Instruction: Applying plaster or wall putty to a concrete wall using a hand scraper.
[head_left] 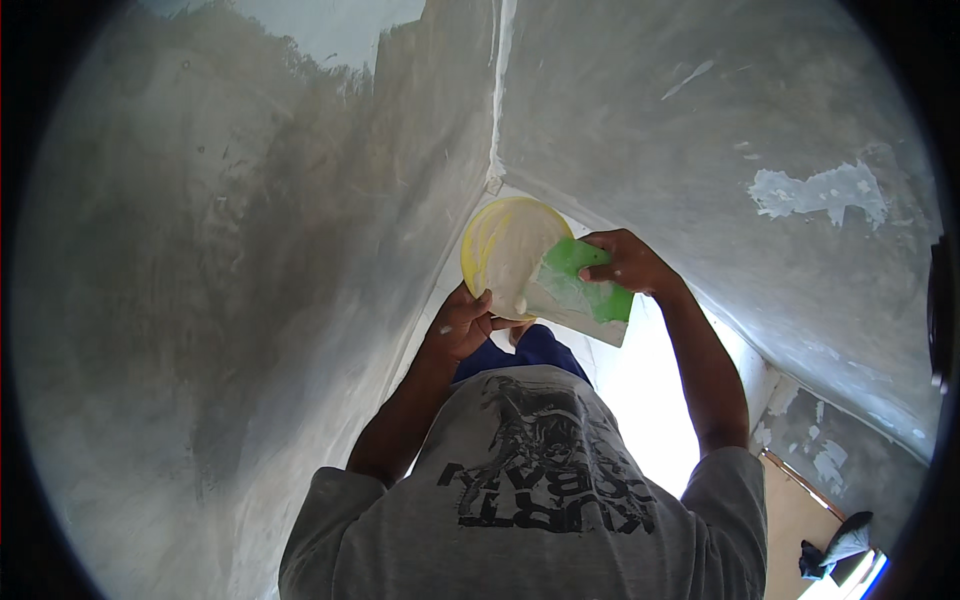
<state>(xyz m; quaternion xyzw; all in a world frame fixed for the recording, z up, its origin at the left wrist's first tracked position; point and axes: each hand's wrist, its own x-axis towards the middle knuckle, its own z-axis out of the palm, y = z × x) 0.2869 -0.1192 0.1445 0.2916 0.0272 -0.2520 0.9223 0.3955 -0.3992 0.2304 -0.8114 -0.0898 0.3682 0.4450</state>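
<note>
Bare grey plastered walls [230,300] meeting in 1 corner seam [497,120], with white filler patches [820,192] on the right-hand wall and a strip of bright floor [640,390] below.

Left hand [462,322] curled under the lower rim of a round yellow plate [505,250], grip pressed together on that rim, thumb over the edge, plate face tilted up and loaded with white putty [515,265]. Right hand [625,262] pinching the top edge of a green flat scraper blade [580,290], fingers folded over it, grip closed on the blade.

Blade lying just right of the left grip and down-left from the right grip, its long axis running from upper left to lower right, its white-smeared lower edge touching the plate's right rim, where a dab of putty hangs between the 2. Plate directly above the left grip, touching it; left hand nearer the plate, right hand nearer the blade.

Open room: corner seam just above the plate, left wall close on the outer side of the left forearm, right wall close above the right grip. Free space mainly downward, toward the grey printed shirt [530,480] and floor. Crumpled cloth [835,550] far off at lower right, well apart from both hands.
</note>
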